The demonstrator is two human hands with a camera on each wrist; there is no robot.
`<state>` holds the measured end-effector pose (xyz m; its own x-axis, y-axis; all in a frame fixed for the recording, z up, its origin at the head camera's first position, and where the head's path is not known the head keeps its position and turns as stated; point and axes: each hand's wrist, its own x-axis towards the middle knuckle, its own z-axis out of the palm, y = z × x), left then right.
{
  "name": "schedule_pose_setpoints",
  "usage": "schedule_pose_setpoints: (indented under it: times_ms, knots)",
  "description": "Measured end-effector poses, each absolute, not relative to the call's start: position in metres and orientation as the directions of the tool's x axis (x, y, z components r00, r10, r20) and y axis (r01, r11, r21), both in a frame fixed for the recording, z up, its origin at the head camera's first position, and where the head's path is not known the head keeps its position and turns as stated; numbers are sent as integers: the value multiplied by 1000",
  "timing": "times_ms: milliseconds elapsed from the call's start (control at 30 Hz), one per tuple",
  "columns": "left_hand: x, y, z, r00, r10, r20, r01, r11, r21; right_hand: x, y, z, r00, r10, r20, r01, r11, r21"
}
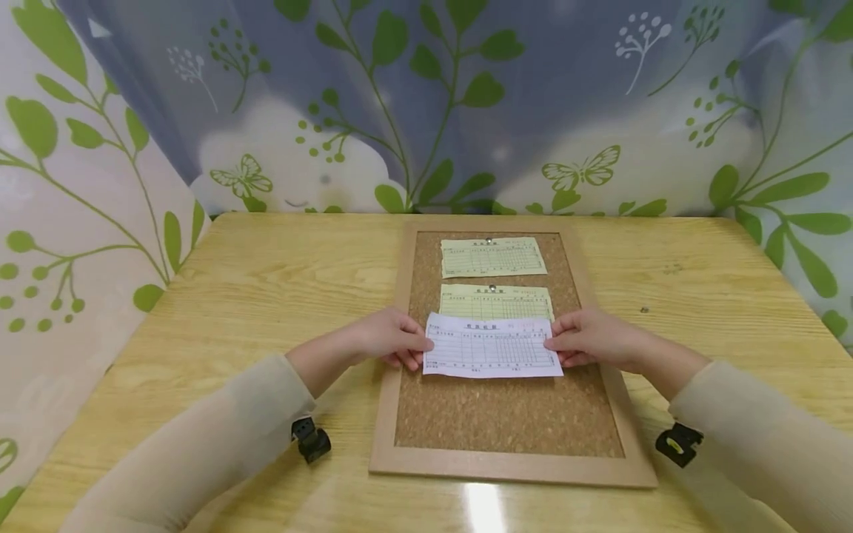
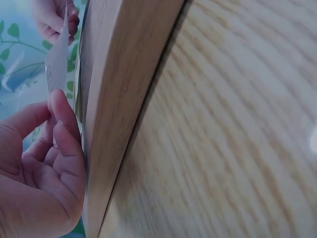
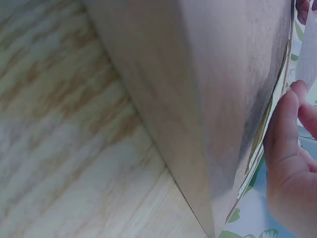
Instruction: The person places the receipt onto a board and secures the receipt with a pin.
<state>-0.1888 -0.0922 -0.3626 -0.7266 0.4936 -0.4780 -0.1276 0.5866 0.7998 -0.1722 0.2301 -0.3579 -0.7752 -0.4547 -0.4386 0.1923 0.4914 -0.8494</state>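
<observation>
A white printed form slip point(image 1: 493, 348) spans the gap between both hands, just above the cork board point(image 1: 506, 418). My left hand point(image 1: 395, 339) pinches its left edge between thumb and fingers, while my right hand point(image 1: 586, 338) pinches the right edge. The slip overlaps the lower part of a yellow form slip point(image 1: 496, 300), which a silver pushpin point(image 1: 492, 288) fixes to the cork. Above that, a second pale green-yellow slip point(image 1: 493, 259) is pinned at its top by another pushpin point(image 1: 489, 240). In the left wrist view, the white slip point(image 2: 57, 62) stands clear of the wooden frame point(image 2: 114, 84).
The framed board lies flat on a wood-grain table point(image 1: 280, 296). Behind the table hangs a leaf-and-butterfly patterned cloth point(image 1: 426, 111). Black wrist cameras sit below the left sleeve point(image 1: 220, 414) and the right sleeve point(image 1: 753, 422). Bare cork shows below the white slip.
</observation>
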Motion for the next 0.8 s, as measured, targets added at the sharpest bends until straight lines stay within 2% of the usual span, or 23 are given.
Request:
schedule_pose_setpoints:
  times_ms: [800]
  knots:
    - [-172,-85,-362,-734,513,-445,14,666,746,-154,227,-361,-808,-404,-429,146,568,-810]
